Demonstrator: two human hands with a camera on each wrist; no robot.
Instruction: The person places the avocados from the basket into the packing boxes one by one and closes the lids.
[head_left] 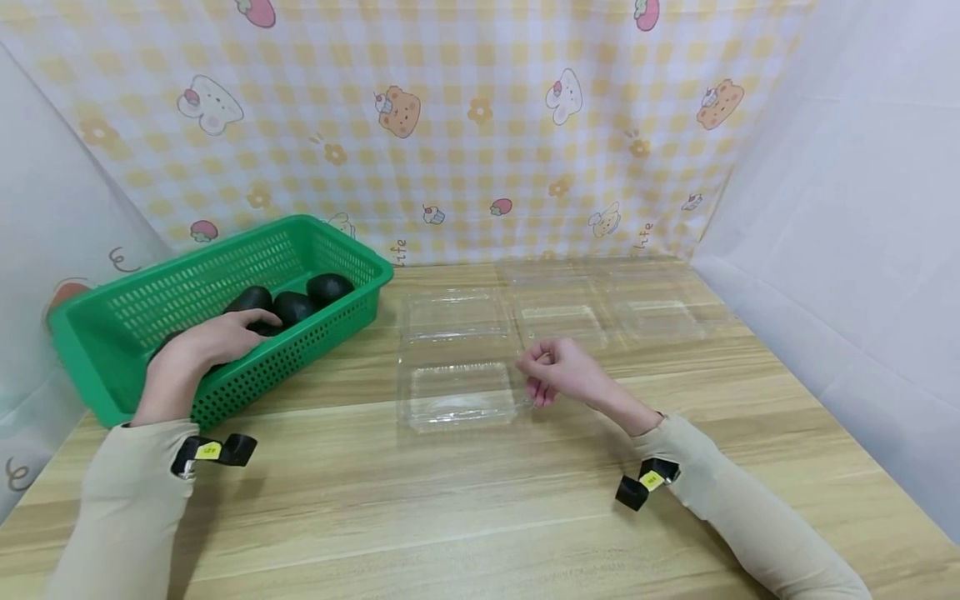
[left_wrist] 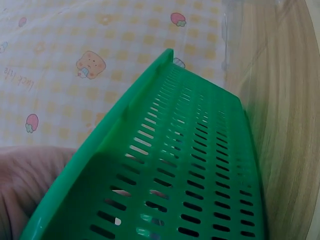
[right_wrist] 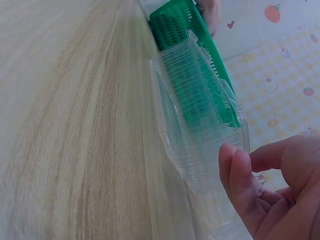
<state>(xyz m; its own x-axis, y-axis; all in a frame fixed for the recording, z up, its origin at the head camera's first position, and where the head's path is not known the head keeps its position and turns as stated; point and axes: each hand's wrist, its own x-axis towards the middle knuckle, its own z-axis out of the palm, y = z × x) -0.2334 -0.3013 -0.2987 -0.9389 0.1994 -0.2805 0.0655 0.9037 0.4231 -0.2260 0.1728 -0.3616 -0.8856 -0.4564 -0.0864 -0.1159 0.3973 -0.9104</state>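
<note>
Inside the green perforated basket (head_left: pixel 322 312), at the left in the head view, lie several dark avocados (head_left: pixel 330 287). My left hand (head_left: pixel 217 340) reaches into the basket, its fingers bent over one avocado (head_left: pixel 267 328); the thumb is hidden. In the left wrist view the basket wall (left_wrist: pixel 200 150) covers most of that hand (left_wrist: pixel 30 180). A clear plastic container (head_left: pixel 457 392) lies opened out on the table. At its right edge is my right hand (head_left: pixel 566 371), loosely curled, thumb and fingertips close together; nothing shows between them in the right wrist view.
Two more clear containers, a middle one (head_left: pixel 562 321) and a right one (head_left: pixel 660 312), lie opened out near the back edge of the wooden table (head_left: pixel 465 517). Behind hangs a checked cloth (head_left: pixel 480 150). A white sheet (head_left: pixel 847 208) hangs at the right.
</note>
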